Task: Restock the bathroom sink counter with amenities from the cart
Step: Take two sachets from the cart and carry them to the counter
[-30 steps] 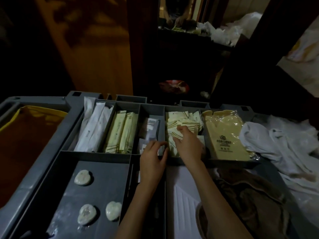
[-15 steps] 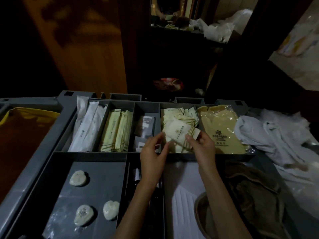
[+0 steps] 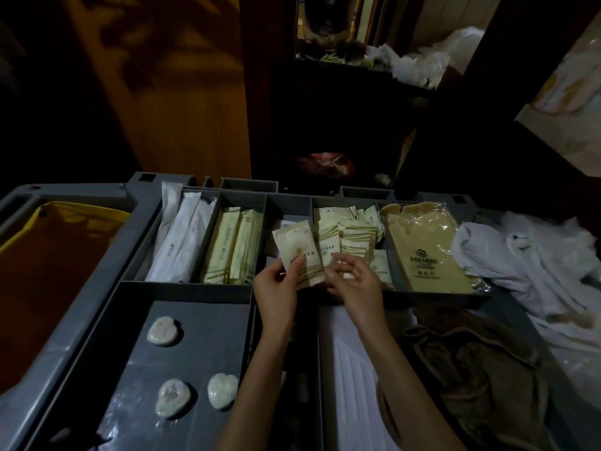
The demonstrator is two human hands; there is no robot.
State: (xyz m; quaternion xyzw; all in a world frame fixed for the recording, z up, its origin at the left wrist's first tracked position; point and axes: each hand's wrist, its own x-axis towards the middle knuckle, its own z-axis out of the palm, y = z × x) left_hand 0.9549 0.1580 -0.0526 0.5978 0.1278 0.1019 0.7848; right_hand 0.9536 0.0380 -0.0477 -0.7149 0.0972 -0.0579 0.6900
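I stand over a grey cart tray (image 3: 432,299) with several compartments. My left hand (image 3: 276,288) pinches a cream amenity packet (image 3: 297,247) by its lower edge and holds it up above the middle compartments. My right hand (image 3: 353,281) sits just right of it, fingers curled at the lower edge of the packets (image 3: 354,244) stacked in the compartment beside it. What lies under its fingertips is hidden.
Long white sachets (image 3: 182,242) and cream sachets (image 3: 235,247) fill the left compartments; a large beige bagged item (image 3: 426,249) sits at the right. Three wrapped soaps (image 3: 162,330) lie in the near-left tray. White linen (image 3: 536,271) is heaped right, a yellow bag (image 3: 42,255) left.
The cream packet has passed from my right hand to my left hand and moved left. My right hand has dropped back to the packet stack.
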